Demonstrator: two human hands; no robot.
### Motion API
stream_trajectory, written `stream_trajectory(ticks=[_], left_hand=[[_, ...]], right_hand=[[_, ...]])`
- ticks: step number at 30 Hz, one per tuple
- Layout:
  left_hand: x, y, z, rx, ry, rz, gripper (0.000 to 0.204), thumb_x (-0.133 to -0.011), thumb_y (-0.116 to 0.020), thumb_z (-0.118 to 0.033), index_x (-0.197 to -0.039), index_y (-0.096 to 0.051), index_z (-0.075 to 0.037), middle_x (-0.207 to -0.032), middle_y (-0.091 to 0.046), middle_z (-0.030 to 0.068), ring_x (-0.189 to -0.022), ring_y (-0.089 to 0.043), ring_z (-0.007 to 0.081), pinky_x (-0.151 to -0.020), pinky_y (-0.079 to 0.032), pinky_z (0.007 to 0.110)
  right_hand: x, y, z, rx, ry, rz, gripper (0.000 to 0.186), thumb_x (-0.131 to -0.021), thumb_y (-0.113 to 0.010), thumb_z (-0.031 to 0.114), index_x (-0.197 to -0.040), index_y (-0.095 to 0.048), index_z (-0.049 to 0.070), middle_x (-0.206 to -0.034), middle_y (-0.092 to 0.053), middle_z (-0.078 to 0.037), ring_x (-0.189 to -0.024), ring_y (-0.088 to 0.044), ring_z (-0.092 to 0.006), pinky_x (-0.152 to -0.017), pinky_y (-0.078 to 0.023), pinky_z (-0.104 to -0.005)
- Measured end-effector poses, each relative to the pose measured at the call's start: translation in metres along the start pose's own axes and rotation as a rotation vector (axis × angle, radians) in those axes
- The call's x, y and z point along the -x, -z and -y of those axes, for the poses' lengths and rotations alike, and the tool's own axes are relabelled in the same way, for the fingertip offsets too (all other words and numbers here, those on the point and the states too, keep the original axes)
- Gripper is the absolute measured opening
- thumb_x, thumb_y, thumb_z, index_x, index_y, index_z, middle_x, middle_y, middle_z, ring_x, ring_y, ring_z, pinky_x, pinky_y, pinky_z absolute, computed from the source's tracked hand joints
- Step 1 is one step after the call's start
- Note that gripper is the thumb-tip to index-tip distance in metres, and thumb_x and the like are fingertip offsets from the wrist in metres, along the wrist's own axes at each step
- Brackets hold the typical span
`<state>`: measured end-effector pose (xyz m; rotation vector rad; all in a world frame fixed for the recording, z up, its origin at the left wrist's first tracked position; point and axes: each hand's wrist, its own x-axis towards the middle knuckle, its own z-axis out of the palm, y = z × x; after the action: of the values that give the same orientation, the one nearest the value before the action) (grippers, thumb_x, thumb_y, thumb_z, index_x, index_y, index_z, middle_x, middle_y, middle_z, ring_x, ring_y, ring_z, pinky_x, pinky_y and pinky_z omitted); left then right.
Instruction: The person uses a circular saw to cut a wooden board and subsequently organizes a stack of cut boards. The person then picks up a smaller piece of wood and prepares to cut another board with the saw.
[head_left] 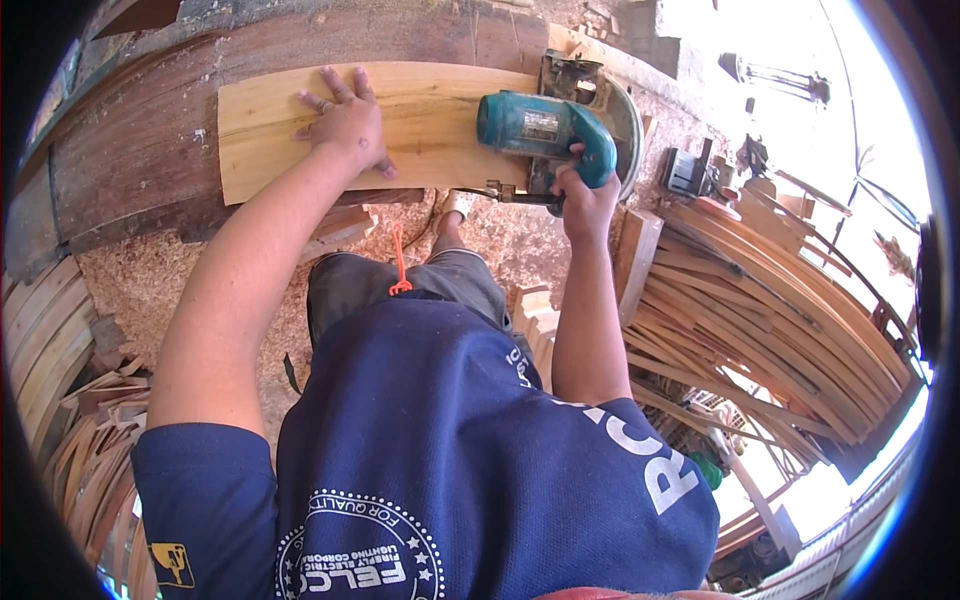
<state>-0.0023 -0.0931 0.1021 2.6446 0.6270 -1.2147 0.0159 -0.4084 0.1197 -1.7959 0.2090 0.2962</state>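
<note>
A pale wooden board [440, 105] lies flat across a dark wooden workbench [130, 140]. My left hand [350, 125] rests on the board's left part, fingers spread and pressed down on the wood. At the board's right end sits a teal circular saw [530, 122] with a metal base and a rounded guard. My right hand [585, 195] is wrapped round the saw's curved rear handle. A dark cord leads from the saw's near side. The blade itself is hidden beneath the guard and body.
Stacked thin wood strips [770, 320] fill the right side, and more wood offcuts [100, 420] lie at the lower left. Sawdust [130, 290] covers the floor around my feet. A small dark machine [685, 172] stands right of the saw.
</note>
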Motion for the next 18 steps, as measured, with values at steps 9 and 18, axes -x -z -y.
stream_trajectory(ticks=[9, 18], left_hand=[[0.001, 0.000, -0.003, 0.003, 0.028, -0.010, 0.157, -0.060, -0.103, -0.045, -0.170, 0.005, -0.012, -0.172, 0.010, 0.0316, -0.154, -0.009, 0.0637, -0.107, -0.041, 0.080], [-0.004, -0.009, 0.000, -0.006, -0.001, -0.068, 0.159, -0.057, -0.104, -0.041, -0.169, 0.004, -0.012, -0.173, 0.009, 0.0300, -0.155, -0.008, 0.0610, -0.109, -0.039, 0.080]], right_hand=[[-0.023, -0.002, -0.001, 0.043, 0.059, 0.028, 0.032, -0.083, -0.068, 0.004, -0.114, -0.067, -0.001, -0.076, -0.066, -0.003, -0.061, -0.061, -0.0105, -0.059, -0.048, -0.0266], [0.022, 0.023, -0.014, 0.257, 0.100, -0.111, 0.034, -0.083, -0.071, 0.015, -0.114, -0.072, 0.002, -0.094, -0.074, -0.017, -0.087, -0.071, -0.0231, -0.083, -0.055, -0.0384]])
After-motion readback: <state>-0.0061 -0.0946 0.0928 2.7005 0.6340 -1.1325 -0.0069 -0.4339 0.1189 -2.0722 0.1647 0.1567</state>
